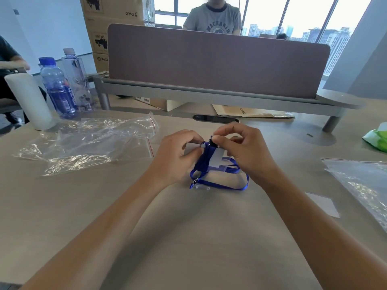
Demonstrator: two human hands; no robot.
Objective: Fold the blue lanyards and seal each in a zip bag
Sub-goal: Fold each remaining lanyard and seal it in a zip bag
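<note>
Both hands, left hand and right hand, pinch a half-folded blue lanyard above the counter; bagging likely follows, needing the zip bags to its left.

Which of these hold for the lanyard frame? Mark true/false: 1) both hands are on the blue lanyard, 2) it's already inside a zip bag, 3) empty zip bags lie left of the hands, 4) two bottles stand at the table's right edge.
1) True. The left hand and right hand both pinch the blue lanyard at its gathered end.
2) False. The lanyard lies bare on the table, its loop trailing toward the person.
3) True. Clear zip bags with red seal strips lie left of the hands.
4) False. The two bottles stand at the far left, beside a white roll.
</note>
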